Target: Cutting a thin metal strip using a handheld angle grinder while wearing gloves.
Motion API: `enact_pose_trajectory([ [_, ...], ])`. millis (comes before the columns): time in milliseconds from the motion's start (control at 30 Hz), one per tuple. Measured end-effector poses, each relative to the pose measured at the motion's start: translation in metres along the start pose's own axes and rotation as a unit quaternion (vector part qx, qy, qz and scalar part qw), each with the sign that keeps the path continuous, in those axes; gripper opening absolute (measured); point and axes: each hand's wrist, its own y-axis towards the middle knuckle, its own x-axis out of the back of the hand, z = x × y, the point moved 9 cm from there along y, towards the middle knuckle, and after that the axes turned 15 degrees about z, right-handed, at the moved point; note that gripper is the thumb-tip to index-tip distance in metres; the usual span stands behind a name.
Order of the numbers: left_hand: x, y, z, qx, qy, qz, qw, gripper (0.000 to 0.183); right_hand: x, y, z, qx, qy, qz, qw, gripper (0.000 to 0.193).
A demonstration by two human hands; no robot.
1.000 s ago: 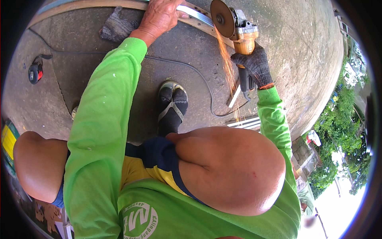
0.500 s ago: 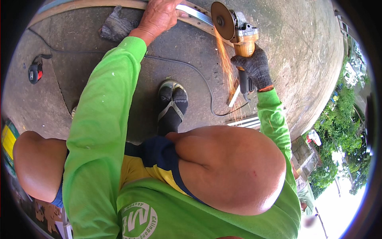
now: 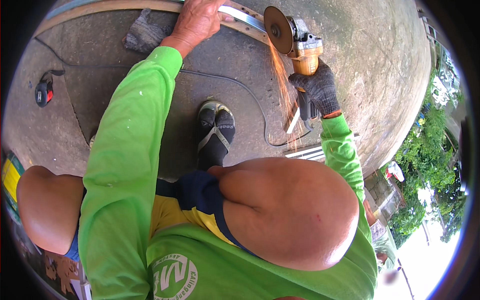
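At the top of the view, the bare left hand (image 3: pixel 197 20) curled over a long, flat, shiny metal strip (image 3: pixel 240 17), fingers closed around its edge and pressing it down against a pale wooden plank (image 3: pixel 115 6) that ran along the concrete floor (image 3: pixel 385 65). Just to the right, the right hand (image 3: pixel 315 90), in a dark knitted glove, was wrapped tight around the handle of a yellow angle grinder (image 3: pixel 300 47). Its round, dull brown disc (image 3: pixel 278 30) met the strip's end, and orange sparks (image 3: pixel 282 85) fell in thin streaks toward the person. The grinder's handle was mostly hidden by the glove, and the strip's far end was cut off by the picture's rim. A black cable (image 3: pixel 240 90) curved over the rough, stained floor. A crumpled grey glove (image 3: pixel 142 32) lay beside the left wrist. A foot in a black sandal (image 3: pixel 215 132) stood below, partly covered by a bare knee. Bright green sleeves filled the foreground. A small black and red object (image 3: pixel 44 91) sat far left, too small to identify.
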Motion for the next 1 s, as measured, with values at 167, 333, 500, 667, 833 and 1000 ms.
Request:
enact_pose_trajectory([
  [167, -0.001, 0.000, 0.000, -0.001, 0.006, 0.003, 1.000, 0.018, 0.001, -0.003, 0.002, -0.009, -0.025, -0.007, 1.000, 0.053],
  [333, -0.001, -0.001, 0.000, -0.001, 0.014, 0.008, 1.000, 0.019, -0.002, -0.002, -0.004, -0.004, -0.002, -0.006, 1.000, 0.051],
  [500, -0.001, -0.001, -0.001, 0.007, 0.011, 0.009, 1.000, 0.018, 0.001, -0.002, 0.005, 0.022, 0.000, -0.009, 1.000, 0.051],
  [667, 0.000, -0.001, -0.001, 0.011, 0.002, 0.005, 1.000, 0.016, 0.004, 0.008, 0.001, 0.011, -0.035, -0.013, 0.999, 0.056],
  [833, -0.001, 0.000, 0.000, 0.005, 0.008, 0.007, 1.000, 0.016, 0.005, 0.013, -0.001, 0.009, 0.005, 0.000, 1.000, 0.057],
  [1000, -0.001, -0.001, 0.000, 0.003, 0.007, 0.005, 1.000, 0.016, 0.005, 0.016, 0.001, 0.007, -0.009, 0.008, 1.000, 0.056],
])
